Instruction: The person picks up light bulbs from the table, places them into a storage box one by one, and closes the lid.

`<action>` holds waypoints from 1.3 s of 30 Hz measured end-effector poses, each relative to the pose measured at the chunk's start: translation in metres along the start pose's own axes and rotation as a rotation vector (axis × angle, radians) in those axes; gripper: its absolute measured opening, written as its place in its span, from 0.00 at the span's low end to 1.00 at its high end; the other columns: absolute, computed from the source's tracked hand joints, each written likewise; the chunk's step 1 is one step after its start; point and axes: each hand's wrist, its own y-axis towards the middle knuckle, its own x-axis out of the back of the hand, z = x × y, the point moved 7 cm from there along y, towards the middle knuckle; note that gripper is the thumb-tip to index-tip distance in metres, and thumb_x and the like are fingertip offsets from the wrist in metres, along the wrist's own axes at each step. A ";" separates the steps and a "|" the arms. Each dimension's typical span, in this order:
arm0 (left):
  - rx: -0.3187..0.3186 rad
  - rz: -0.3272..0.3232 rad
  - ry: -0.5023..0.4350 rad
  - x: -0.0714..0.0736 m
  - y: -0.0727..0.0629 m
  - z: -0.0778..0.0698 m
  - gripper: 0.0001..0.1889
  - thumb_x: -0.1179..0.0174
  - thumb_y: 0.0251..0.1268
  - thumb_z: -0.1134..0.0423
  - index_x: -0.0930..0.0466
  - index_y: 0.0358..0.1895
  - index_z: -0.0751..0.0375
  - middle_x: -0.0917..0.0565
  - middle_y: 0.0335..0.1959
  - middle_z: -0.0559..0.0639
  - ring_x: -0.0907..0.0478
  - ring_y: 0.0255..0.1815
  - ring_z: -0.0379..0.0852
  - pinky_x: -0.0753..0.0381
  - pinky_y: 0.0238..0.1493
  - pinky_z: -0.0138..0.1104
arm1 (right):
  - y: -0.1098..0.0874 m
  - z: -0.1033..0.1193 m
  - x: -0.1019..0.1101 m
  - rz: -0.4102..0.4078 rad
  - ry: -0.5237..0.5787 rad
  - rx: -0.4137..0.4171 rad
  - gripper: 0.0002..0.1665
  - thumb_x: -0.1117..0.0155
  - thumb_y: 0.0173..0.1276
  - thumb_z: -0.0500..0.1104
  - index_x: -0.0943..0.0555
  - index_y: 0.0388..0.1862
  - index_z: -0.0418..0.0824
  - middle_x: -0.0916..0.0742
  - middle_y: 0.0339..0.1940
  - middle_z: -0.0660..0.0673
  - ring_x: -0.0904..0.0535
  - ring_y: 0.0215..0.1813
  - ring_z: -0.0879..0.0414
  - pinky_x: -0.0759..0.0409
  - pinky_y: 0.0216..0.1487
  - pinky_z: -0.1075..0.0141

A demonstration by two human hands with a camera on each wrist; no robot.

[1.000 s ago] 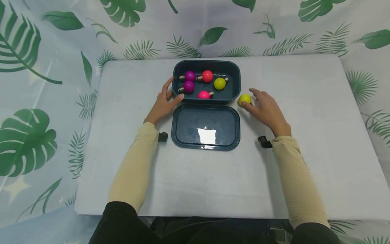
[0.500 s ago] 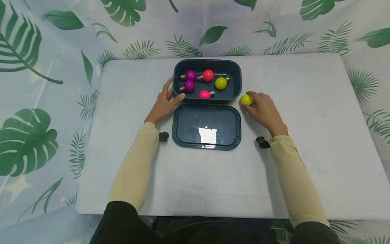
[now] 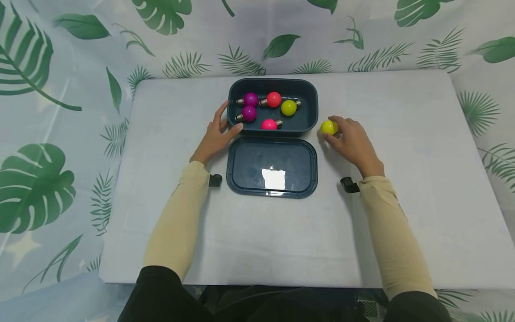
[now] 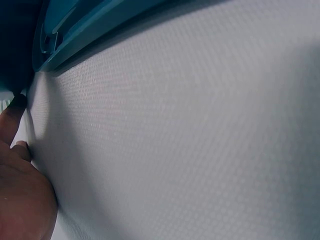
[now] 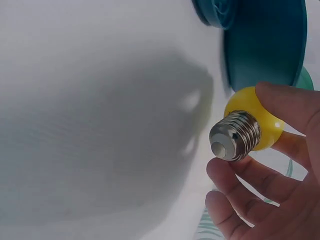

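Observation:
A yellow light bulb (image 5: 265, 125) is pinched between the thumb and fingers of my right hand (image 3: 354, 141), just right of the dark blue box (image 3: 299, 129). In the right wrist view its metal screw base faces the camera. My left hand (image 3: 213, 141) rests at the box's front left corner, with thumb and fingers spread and touching the outside wall. Inside the box lie two purple bulbs (image 3: 249, 113), a red bulb (image 3: 274, 99), a pink bulb (image 3: 268, 124) and another yellow bulb (image 3: 289, 108). In the left wrist view the left hand (image 4: 25, 195) shows only in part.
A dark blue lid (image 3: 272, 167) lies flat directly in front of the box, between the forearms. Both stand on a white-covered table (image 3: 273, 241). A leaf-printed cloth (image 3: 306, 27) hangs behind and beside it. Small black cameras (image 3: 349, 184) sit at the wrists.
My right hand has closed its fingers on the yellow bulb beside the box and shifted it slightly to the right and away from me. The left hand, box and lid look unmoved.

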 end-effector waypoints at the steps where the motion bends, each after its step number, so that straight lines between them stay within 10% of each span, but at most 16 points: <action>1: -0.002 0.001 0.001 0.000 0.000 0.000 0.46 0.38 0.75 0.38 0.56 0.88 0.26 0.34 0.82 0.56 0.51 0.87 0.45 0.76 0.83 0.39 | 0.001 0.001 0.002 -0.004 -0.001 0.005 0.32 0.32 0.78 0.42 0.26 0.74 0.29 0.17 0.53 0.25 0.24 0.55 0.31 0.26 0.61 0.36; 16: -0.010 -0.003 0.004 0.000 0.002 -0.001 0.46 0.38 0.75 0.38 0.56 0.88 0.28 0.34 0.82 0.55 0.45 0.85 0.42 0.76 0.83 0.37 | 0.028 0.025 0.045 -0.055 0.010 0.038 0.32 0.35 0.80 0.45 0.26 0.77 0.32 0.16 0.57 0.27 0.23 0.58 0.33 0.26 0.62 0.38; 39: 0.003 -0.003 -0.002 0.000 0.001 0.000 0.46 0.38 0.75 0.37 0.56 0.88 0.26 0.35 0.82 0.56 0.47 0.86 0.46 0.76 0.83 0.40 | 0.097 0.098 0.055 0.155 -0.126 0.146 0.34 0.40 0.84 0.50 0.29 0.79 0.32 0.17 0.65 0.29 0.24 0.60 0.34 0.22 0.68 0.40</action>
